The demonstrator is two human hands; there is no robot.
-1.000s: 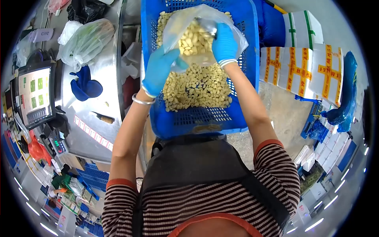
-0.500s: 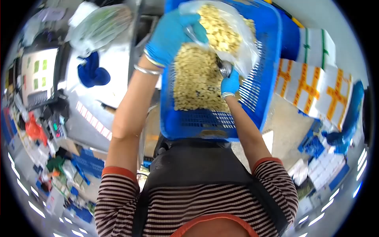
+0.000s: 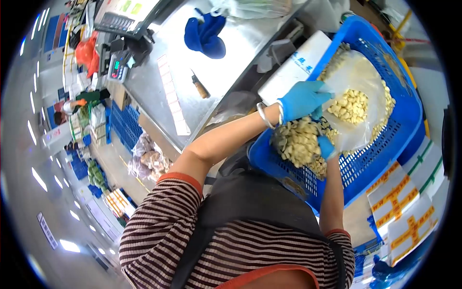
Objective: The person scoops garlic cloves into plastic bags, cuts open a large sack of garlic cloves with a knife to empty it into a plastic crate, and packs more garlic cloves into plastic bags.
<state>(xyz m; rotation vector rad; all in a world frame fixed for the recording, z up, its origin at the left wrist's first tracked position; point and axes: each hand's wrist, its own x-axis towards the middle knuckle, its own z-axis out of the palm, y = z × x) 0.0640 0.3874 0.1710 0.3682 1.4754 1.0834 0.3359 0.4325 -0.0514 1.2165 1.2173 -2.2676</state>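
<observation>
My left hand (image 3: 305,99), in a blue glove, pinches the edge of a clear plastic bag (image 3: 342,81). Pale yellow clove-like pieces (image 3: 350,106) lie inside the bag, which rests in a blue slotted basket (image 3: 402,144). Closed low in the basket is my blue-gloved right hand (image 3: 327,147), just below the bag's near edge. Beside it is a blurred heap of the same pieces (image 3: 297,142). The metal scoop seen in this hand half a second ago is hidden now, apparently by the hand and pieces.
Left of the basket stands a metal table (image 3: 236,62) with a blue cap-like cloth item (image 3: 204,36), a wooden-handled knife (image 3: 198,86) and a strip of labels (image 3: 173,96). A white box (image 3: 293,65) adjoins the basket. Taped white boxes (image 3: 404,202) stand at right.
The view has swung round, so the basket appears farther right and tilted. My right hand has shifted toward the basket's near left part, and the pieces beside it are smeared by motion. My left hand still grips the bag.
</observation>
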